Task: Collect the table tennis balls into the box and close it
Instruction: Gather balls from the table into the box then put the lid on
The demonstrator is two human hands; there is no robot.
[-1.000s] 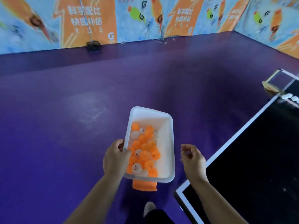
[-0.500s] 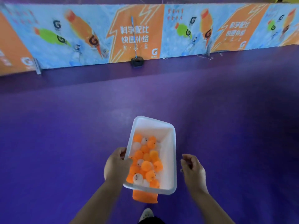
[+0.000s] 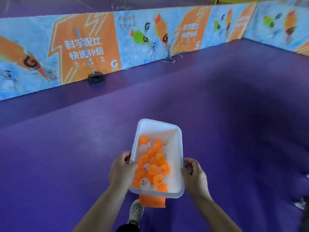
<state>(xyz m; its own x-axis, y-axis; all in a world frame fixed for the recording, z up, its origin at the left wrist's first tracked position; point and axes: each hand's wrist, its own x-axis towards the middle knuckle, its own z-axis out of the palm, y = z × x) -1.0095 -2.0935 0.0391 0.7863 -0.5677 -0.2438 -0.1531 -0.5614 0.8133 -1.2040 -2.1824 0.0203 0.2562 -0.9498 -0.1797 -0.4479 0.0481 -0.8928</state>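
A white plastic box [image 3: 175, 158] is held over the purple floor, tilted, with its open top toward me. Several orange and white table tennis balls [image 3: 153, 166] lie piled in its near left part. My left hand [image 3: 122, 171] grips the box's left rim, thumb over the edge next to the balls. My right hand [image 3: 194, 174] is at the right rim with its fingers curled against it. An orange piece [image 3: 152, 200] hangs below the box's near end; I cannot tell what it is.
Purple floor [image 3: 66, 148] stretches all around. A printed orange and blue barrier [image 3: 150, 36] runs along the far side and turns at the right. A long-handled black net [image 3: 96, 78] leans against it. My shoe [image 3: 136, 211] shows below the box.
The view has swung left and the black table has left the frame. My right hand has closed the gap to the box's right rim. The left hand keeps its grip.
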